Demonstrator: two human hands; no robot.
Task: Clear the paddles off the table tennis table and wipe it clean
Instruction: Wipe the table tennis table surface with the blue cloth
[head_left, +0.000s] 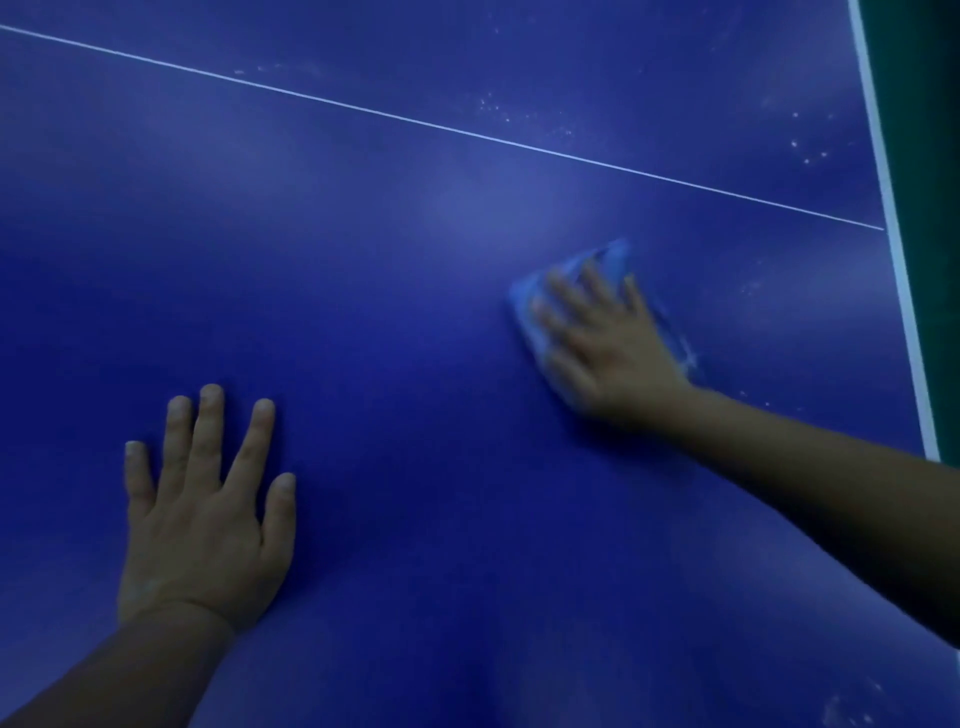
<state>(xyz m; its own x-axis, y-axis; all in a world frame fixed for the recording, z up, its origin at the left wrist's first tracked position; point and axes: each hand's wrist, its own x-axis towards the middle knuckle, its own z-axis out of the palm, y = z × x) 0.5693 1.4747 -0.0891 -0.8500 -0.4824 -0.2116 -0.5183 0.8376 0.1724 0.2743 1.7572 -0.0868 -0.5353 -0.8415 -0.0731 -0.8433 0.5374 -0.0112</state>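
Table (395, 291) — left hand (202, 514) flat, fingers spread; right hand (608, 343) presses blue cloth (524, 301).

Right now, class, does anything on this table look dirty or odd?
Yes: white specks dot the table beyond the white line, not yet wiped. The right hand presses a blue cloth nearby.

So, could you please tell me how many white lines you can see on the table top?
2: a thin centre line crosses the blue table top diagonally, and a wider edge line runs down the right side. Others may lie outside the view.
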